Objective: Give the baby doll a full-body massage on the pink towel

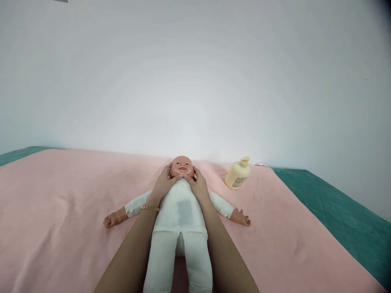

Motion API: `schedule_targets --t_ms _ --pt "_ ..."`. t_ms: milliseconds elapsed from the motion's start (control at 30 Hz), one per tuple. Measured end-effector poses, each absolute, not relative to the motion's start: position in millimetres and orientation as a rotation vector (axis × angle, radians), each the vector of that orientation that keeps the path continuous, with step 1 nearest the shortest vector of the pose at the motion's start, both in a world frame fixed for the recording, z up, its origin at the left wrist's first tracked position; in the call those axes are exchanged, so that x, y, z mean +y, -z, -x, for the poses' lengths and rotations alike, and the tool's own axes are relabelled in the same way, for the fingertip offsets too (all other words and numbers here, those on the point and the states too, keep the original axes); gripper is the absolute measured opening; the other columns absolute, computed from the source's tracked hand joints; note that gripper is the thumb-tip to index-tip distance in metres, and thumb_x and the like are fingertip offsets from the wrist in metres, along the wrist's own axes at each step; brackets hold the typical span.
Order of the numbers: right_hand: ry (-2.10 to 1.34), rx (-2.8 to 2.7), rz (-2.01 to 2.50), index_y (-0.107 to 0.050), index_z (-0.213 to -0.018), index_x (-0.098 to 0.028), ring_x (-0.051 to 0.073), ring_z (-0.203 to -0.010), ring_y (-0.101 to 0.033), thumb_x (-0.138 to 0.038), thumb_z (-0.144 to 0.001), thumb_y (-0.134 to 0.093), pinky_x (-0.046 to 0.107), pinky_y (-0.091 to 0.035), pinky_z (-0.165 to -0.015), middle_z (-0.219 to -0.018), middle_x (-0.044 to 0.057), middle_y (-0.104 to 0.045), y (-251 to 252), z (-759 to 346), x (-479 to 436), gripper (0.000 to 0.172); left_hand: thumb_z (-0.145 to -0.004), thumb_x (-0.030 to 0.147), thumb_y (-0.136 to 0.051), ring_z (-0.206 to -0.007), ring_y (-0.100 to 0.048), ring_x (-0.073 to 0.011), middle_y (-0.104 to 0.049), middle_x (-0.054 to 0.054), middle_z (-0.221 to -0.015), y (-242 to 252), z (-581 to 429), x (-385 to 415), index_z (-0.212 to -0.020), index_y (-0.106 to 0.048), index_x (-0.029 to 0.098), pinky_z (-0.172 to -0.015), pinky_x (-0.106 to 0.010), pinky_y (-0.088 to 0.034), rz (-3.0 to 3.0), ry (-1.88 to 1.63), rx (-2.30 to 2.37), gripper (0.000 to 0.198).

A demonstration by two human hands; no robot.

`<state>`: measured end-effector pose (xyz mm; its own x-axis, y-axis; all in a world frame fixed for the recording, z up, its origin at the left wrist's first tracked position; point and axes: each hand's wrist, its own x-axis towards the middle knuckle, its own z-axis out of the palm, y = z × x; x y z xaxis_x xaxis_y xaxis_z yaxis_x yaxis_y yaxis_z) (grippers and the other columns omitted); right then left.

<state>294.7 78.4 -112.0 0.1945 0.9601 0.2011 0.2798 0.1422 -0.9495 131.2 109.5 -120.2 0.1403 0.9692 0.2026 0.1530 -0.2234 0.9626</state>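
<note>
A baby doll (183,207) with a white cloth body lies on its back, arms spread out to both sides and legs toward me. Its hard head (182,165) is cupped between my hands. My left hand (164,179) wraps the left side of the head and jaw, with the thumb under the chin. On the other side my right hand (198,182) mirrors it, its thumb meeting the left one near the chin. The fingertips behind the head are partly hidden. A gold bracelet (149,208) circles my left wrist.
A pale yellow pump bottle (237,174) stands upright to the right of the doll's head. Pink cloth (275,236) lies under everything, with some wrinkles at left. Green cloth (332,203) shows at the right edge. A white wall (189,81) rises behind.
</note>
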Motion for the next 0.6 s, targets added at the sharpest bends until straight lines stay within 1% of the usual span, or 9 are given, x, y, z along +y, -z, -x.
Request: schedule_targets --t_ms 100,233,333,400,500,600 --pt "-0.773 -1.313 1.365 -0.050 -0.136 -0.014 0.027 -0.120 -0.058 -0.041 -0.078 -0.067 0.040 -0.046 -0.102 -0.132 0.014 -0.060 111 -296 78 0.066 -0.079 0.045 -0.070 -0.131 -0.048 -0.0283 -0.044 -0.017 -0.148 118 -131 108 -0.146 -0.035 0.016 -0.105 -0.038 -0.042 -1.565 -1.161 1.125 0.081" --pt "-0.794 -1.290 1.356 -0.049 -0.138 -0.014 0.027 -0.127 -0.053 -0.041 -0.080 -0.065 0.041 -0.042 -0.107 -0.137 0.015 -0.056 111 -297 78 0.066 -0.084 0.046 -0.063 -0.134 -0.046 -0.0276 -0.042 -0.015 -0.150 114 -131 106 -0.147 -0.035 0.017 -0.108 -0.038 -0.038 -1.581 -1.130 1.105 0.075" --pt "-0.812 -1.275 1.335 -0.050 -0.137 -0.016 0.027 -0.130 -0.050 -0.041 -0.081 -0.064 0.041 -0.041 -0.109 -0.140 0.013 -0.054 113 -298 79 0.063 -0.086 0.045 -0.061 -0.139 -0.039 -0.0273 -0.038 -0.016 -0.152 111 -131 104 -0.150 -0.029 0.014 -0.112 -0.038 -0.033 -1.566 -1.112 1.125 0.078" --pt "-0.828 -1.270 1.316 -0.051 -0.137 -0.015 0.026 -0.132 -0.049 -0.042 -0.081 -0.064 0.040 -0.040 -0.109 -0.142 0.013 -0.052 114 -300 80 0.063 -0.087 0.045 -0.059 -0.141 -0.035 -0.0265 -0.035 -0.015 -0.154 108 -131 103 -0.151 -0.028 0.014 -0.114 -0.038 -0.029 -1.566 -1.094 1.146 0.078" --pt "-0.843 -1.267 1.290 -0.051 -0.136 -0.014 0.026 -0.132 -0.049 -0.042 -0.082 -0.062 0.039 -0.040 -0.110 -0.144 0.013 -0.050 114 -301 81 0.062 -0.090 0.045 -0.054 -0.144 -0.030 -0.0251 -0.030 -0.014 -0.157 104 -130 101 -0.151 -0.027 0.014 -0.116 -0.036 -0.025 -1.597 -1.060 1.180 0.075" --pt "-0.837 -1.281 1.278 -0.054 -0.134 -0.015 0.026 -0.131 -0.049 -0.043 -0.084 -0.060 0.040 -0.039 -0.110 -0.143 0.013 -0.051 111 -303 79 0.058 -0.091 0.048 -0.050 -0.146 -0.025 -0.0243 -0.025 -0.013 -0.158 102 -128 101 -0.152 -0.024 0.013 -0.118 -0.037 -0.021 -1.635 -1.038 1.170 0.074"
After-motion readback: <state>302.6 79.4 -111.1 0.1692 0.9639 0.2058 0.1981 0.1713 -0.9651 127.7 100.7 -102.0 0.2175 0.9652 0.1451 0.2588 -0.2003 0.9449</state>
